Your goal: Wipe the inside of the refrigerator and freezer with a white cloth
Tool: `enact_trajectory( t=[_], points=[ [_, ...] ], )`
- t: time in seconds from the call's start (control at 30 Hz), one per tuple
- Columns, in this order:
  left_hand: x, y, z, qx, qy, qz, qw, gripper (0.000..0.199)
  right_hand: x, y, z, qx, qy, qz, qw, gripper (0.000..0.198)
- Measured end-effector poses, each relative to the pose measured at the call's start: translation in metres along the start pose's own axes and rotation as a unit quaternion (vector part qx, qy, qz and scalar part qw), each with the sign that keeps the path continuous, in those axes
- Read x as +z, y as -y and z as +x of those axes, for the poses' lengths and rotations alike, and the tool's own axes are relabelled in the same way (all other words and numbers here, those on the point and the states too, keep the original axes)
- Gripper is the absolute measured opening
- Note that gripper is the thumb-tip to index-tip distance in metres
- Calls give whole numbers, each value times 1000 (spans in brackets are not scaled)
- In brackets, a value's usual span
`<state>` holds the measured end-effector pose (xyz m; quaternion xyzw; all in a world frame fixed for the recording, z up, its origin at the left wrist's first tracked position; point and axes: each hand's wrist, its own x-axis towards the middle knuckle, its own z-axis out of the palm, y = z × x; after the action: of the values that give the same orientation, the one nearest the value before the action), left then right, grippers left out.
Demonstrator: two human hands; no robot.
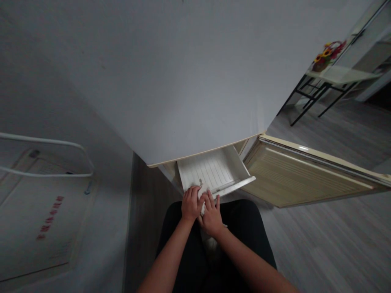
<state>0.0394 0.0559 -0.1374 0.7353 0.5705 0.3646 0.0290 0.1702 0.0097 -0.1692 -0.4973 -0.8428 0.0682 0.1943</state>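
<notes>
A white drawer [210, 169] with a ribbed bottom is pulled out of a low cabinet that looks like a fridge or freezer. At its front left corner, my left hand [191, 203] curls its fingers around a crumpled whitish cloth [203, 208]. Close beside it, my right hand [211, 215] has its fingers bent over the same cloth and the drawer's front edge. Part of the cloth is covered by both hands, and a pale piece hangs below them between the knees.
The cabinet's door [305, 175] stands swung out to the right, and its broad light top [189, 81] rises in front of me. At left are a wall with a white metal rail [45, 140] and a printed white panel [45, 219]. A table [339, 77] bears a flower basket [326, 57].
</notes>
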Motion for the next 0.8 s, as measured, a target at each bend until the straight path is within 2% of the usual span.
enact_trajectory(
  t=[0.07,0.13,0.3,0.43,0.57,0.63,0.8],
  points=[
    [0,-1,-1,11,15,15,1000,46,-4,-14,-1,-13,-10,4,1000,61],
    [1,-3,-1,35,45,36,998,45,-13,-35,-2,3,-23,-5,1000,54],
    [2,-5,-1,65,84,64,992,46,-41,-96,1,150,-56,-65,985,47],
    [3,-5,1,32,73,65,995,41,-62,-138,12,260,-66,-87,959,54],
    [3,-6,4,-13,69,73,995,32,-74,-161,18,373,-71,-73,922,65],
    [2,-7,5,-12,77,71,994,29,-76,-164,17,383,-75,-62,919,67],
    [2,-9,6,-12,89,84,992,29,-74,-164,10,358,-80,-49,929,68]
  ],
)
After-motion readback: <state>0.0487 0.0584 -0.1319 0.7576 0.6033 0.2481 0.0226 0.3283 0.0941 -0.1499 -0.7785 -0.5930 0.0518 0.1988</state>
